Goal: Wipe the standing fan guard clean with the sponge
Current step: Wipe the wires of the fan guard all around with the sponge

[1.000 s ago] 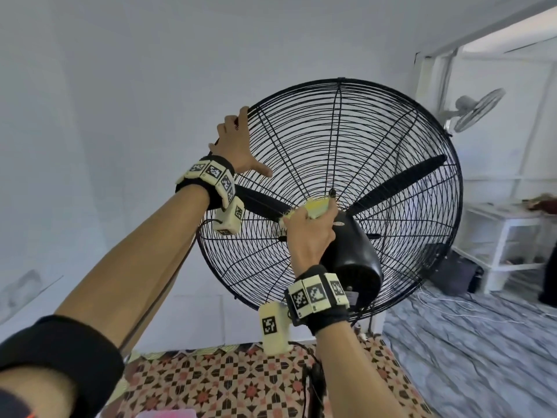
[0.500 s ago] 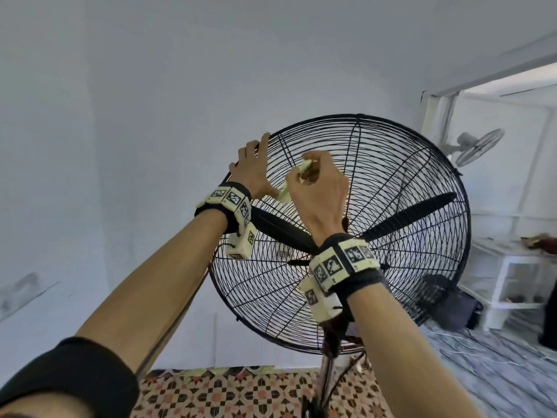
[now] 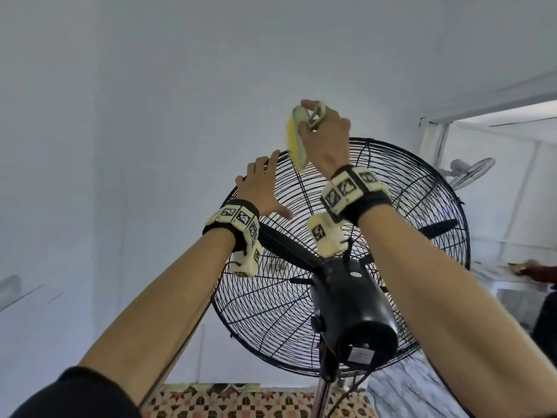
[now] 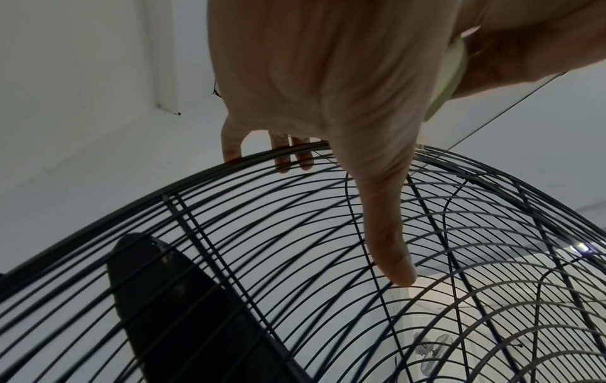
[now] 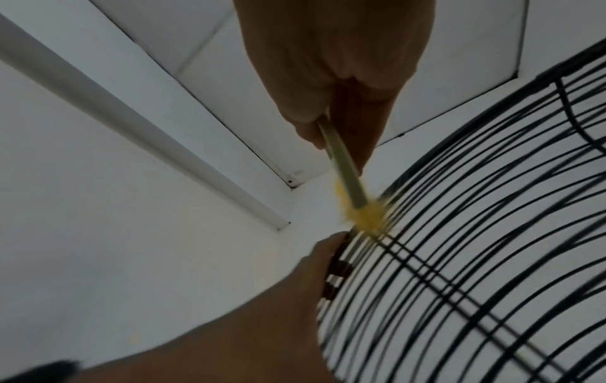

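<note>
The standing fan's black wire guard (image 3: pixel 391 206) fills the middle of the head view. My left hand (image 3: pixel 259 182) holds its top-left rim, fingers hooked over the outer ring (image 4: pixel 288 155) and thumb (image 4: pixel 390 246) stretched across the wires. My right hand (image 3: pixel 322 137) is raised above the guard's top and pinches a thin yellow-and-green sponge (image 3: pixel 297 137) edge-on. The sponge's lower yellow end (image 5: pixel 364 215) touches the top rim just right of my left fingers (image 5: pixel 328 259). The guard's front face is hidden from me.
The black motor housing (image 3: pixel 352 312) juts toward me below my right wrist, on a metal pole (image 3: pixel 321 396). A black blade (image 3: pixel 283 242) sits inside the guard. A second fan (image 3: pixel 470 171) hangs on the far wall. Another person's hand (image 3: pixel 536 271) shows at right.
My right hand carried the sponge up from the hub, across the guard, to the top rim. My left hand kept its hold on the upper-left rim. The head view tilted upward.
</note>
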